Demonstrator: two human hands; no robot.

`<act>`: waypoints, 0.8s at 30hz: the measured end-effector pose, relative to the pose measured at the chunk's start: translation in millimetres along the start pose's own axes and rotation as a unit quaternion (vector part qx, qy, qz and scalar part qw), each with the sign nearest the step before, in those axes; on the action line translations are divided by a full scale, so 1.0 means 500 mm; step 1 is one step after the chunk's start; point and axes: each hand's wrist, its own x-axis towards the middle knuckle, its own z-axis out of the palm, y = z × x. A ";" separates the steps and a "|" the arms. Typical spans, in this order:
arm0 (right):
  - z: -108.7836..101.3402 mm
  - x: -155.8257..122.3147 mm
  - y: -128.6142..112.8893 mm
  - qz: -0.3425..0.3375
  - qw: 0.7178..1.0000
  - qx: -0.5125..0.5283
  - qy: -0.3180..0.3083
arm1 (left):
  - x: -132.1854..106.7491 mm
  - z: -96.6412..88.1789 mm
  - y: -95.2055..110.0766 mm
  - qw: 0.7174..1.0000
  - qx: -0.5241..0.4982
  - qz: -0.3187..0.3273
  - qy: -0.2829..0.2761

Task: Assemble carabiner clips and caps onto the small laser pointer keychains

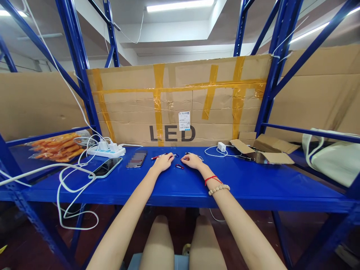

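My left hand (164, 162) rests on the blue shelf top, fingers curled down over a thin red pen-like item (155, 157). The item's red end sticks out to the left, and a small metallic bit shows past the fingertips. Just to the right, my right hand (191, 161) is closed with fingertips together near the surface. A small dark, thin piece shows by its fingers, too small to name. Between the hands and slightly nearer me lies a small red carabiner (179, 166). The two hands are apart.
Left stand a phone (136, 159), a second phone (106, 167), a white power strip (107, 150) with tangled cables, and bagged orange items (59, 146). Right are a white charger (221, 146) with its cable and an open cardboard box (270, 150). A cardboard panel (126, 112) closes the back.
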 end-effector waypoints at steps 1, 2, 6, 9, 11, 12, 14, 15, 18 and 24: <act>0.000 0.000 0.000 -0.001 1.000 0.000 0.001 | 0.000 0.000 0.000 1.000 0.000 0.000 0.000; 0.000 0.000 0.000 -0.002 1.000 0.001 0.001 | 0.000 -0.001 0.000 1.000 0.001 -0.001 -0.001; -0.001 0.000 0.000 -0.006 1.000 -0.001 0.000 | -0.001 -0.001 0.000 1.000 0.001 -0.001 -0.001; -0.001 0.000 0.000 -0.010 1.000 -0.003 -0.002 | -0.001 -0.001 0.000 1.000 0.000 -0.001 0.001; -0.001 -0.001 0.000 -0.012 1.000 -0.003 -0.004 | -0.001 -0.001 0.000 1.000 -0.001 -0.001 0.002; -0.001 -0.001 0.000 -0.013 1.000 -0.004 -0.004 | -0.001 0.000 -0.001 1.000 -0.002 0.000 0.003; -0.001 -0.002 0.001 -0.014 1.000 -0.004 -0.006 | -0.001 0.000 -0.001 1.000 -0.004 0.001 0.002; -0.001 -0.002 0.001 -0.014 1.000 -0.005 -0.007 | -0.001 0.000 -0.001 1.000 -0.005 0.001 0.002; -0.001 -0.001 0.002 -0.014 1.000 -0.005 -0.009 | -0.001 0.000 -0.002 1.000 -0.007 0.003 0.002; 0.000 0.000 0.001 -0.012 1.000 -0.006 -0.008 | 0.000 0.001 -0.002 1.000 -0.009 0.000 0.002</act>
